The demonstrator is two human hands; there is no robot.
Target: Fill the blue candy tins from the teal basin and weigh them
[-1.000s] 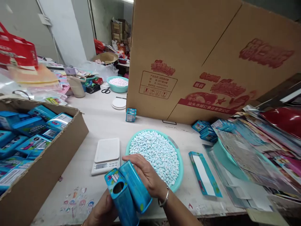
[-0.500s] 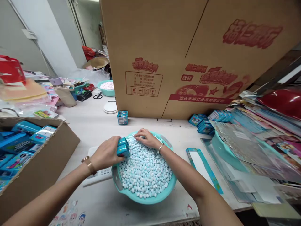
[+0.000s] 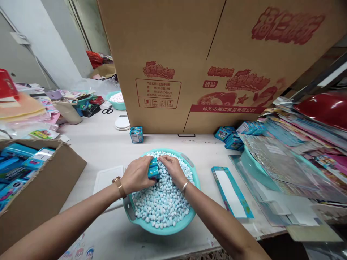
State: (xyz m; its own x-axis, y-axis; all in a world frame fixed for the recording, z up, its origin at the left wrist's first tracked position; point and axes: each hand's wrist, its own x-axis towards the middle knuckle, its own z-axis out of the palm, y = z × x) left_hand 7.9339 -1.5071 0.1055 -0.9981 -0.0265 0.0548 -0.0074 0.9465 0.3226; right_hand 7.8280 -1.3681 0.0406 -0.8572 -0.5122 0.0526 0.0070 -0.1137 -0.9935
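Note:
A turquoise bowl point(image 3: 173, 231) heaped with small pale blue and white candies point(image 3: 162, 202) stands in front of me. Over the heap, my left hand point(image 3: 138, 174) is wrapped round a pair of small blue candy boxes point(image 3: 154, 169), held side by side. At their right end, my right hand point(image 3: 173, 169) has its fingertips drawn together close against the boxes. What sits between those fingertips is hidden. A white flat-topped scale point(image 3: 108, 177) lies partly behind my left wrist and the bowl.
A carton point(image 3: 51, 191) of blue boxes stands at left. A large cardboard box point(image 3: 159, 119) rises behind, with small blue boxes point(image 3: 136, 135) at its foot. A blue-edged tray point(image 3: 230, 191), stacked plastic sheets point(image 3: 271, 162) and another bowl point(image 3: 252, 166) are at right. Scissors point(image 3: 107, 109) lie far left.
My left hand has moved right with the blue boxes, further over the candies. My right hand has lifted from the heap to the boxes' end. The whole view has shifted slightly.

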